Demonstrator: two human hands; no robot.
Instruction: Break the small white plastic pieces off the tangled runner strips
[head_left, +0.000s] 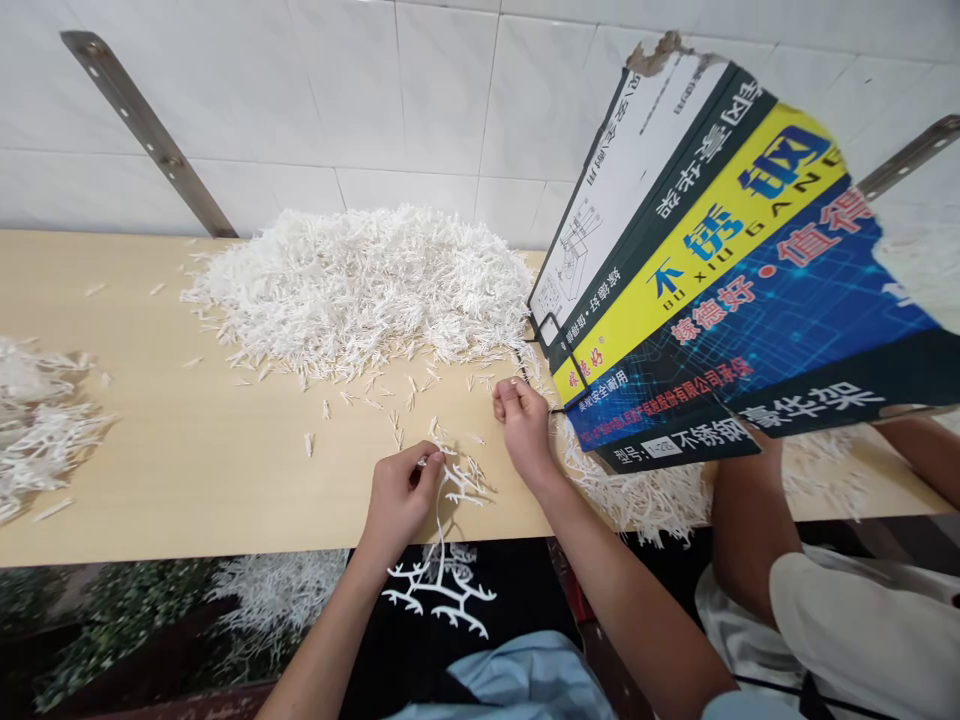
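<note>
My left hand (401,500) is closed in a pinch on a white branched plastic sprig (450,585). Its thin stem drops from my fingers, and the forked tips hang past the table's front edge. More white forked twigs (465,480) show just right of my fingertips. My right hand (523,425) is raised near the lower corner of a printed cardboard sheet (675,270), its fingers curled closed. Whatever those fingers hold, if anything, cannot be made out. Behind both hands lies a heap of small white plastic twigs (367,290), with loose bits scattered before it.
Another white heap (45,430) lies at the left, and a third (645,500) spreads beneath the cardboard. Another person's arm (754,500) is at the right. Metal brackets (150,135) are fixed to the tiled wall. Green foliage (120,620) is below the table (225,480).
</note>
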